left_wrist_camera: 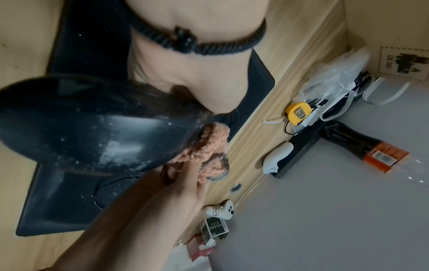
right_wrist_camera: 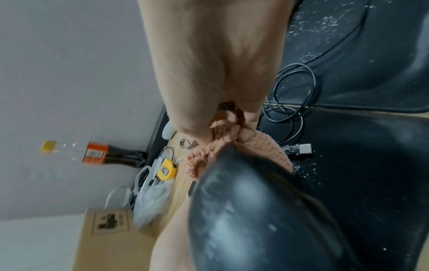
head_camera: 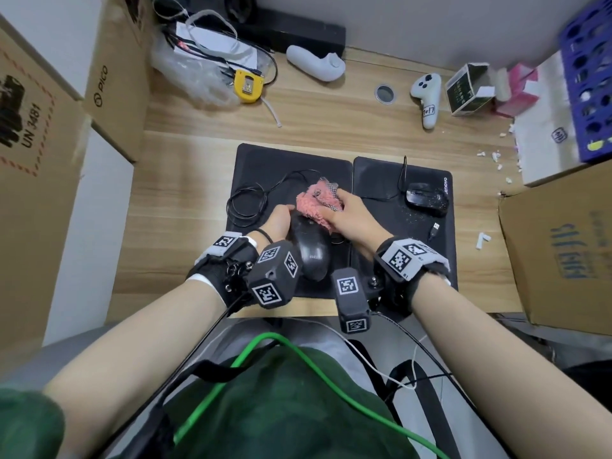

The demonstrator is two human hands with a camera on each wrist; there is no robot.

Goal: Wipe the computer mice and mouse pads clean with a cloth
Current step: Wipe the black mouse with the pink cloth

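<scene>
Wood-grain desk between cardboard boxes, seen from the head camera: two black mouse pads lie side by side, the left mouse pad under both hands and the right mouse pad bearing a second black mouse dusted with white specks, its USB plug nearby. The left hand curls its fingers around the side of the near black mouse, lifted over the left pad. The right hand grips a bunched pink cloth and presses it on the front of that mouse. A coiled black cable rests on the left pad's edge. A yellow tape measure, a white controller and a plastic bag sit farther back.

From the left wrist, the near black mouse fills the foreground, speckled white, with the left hand wrapped on its far side. The pink cloth meets the mouse's end, pinched by the right hand. The yellow tape measure lies on the desk beyond.

From the right wrist, the right hand closes on the pink cloth against the near black mouse. White crumbs dot the mouse pads around the coiled black cable and USB plug.
</scene>
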